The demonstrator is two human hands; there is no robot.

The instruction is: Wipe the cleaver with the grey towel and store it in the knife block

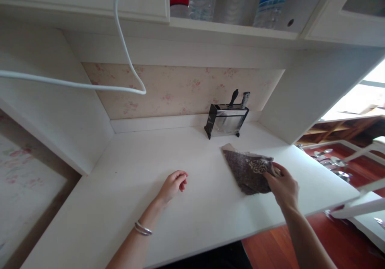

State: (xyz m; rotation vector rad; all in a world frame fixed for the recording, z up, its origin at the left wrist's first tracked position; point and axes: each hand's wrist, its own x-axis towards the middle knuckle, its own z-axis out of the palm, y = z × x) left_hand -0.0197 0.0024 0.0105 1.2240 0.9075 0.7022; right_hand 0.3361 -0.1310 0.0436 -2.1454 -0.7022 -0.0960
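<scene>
Cloth (pixel 248 174), dark brown and slightly fuzzy, spreads over the right half of the white surface (pixel 135 156), in front of the knife holder (pixel 227 123). From my end I make out a pale scrolling motif near its right edge and a lighter, beige strip at its far left corner; the outline is uneven, roughly four-sided, with layers showing along the near edge. I can't tell how much of it rests flat. My right hand (pixel 284 182) has that right edge pinched between thumb and bent fingers, nearly closed on the fabric. My left hand (pixel 174 184) is loosely curled, fingers folded in, holding nothing that I can see; I can't tell whether it touches the surface. Shiny metal bangles (pixel 142 229) circle that wrist. The holder is boxy, with black ends, a glossy front panel and small feet; a black handle (pixel 234 97) and a grey handle (pixel 246 98) stick up from it. Behind runs matte wallpaper (pixel 165 90) with pink flowers. A smooth white cable (pixel 75 85) bends sharply across my view at upper left.
</scene>
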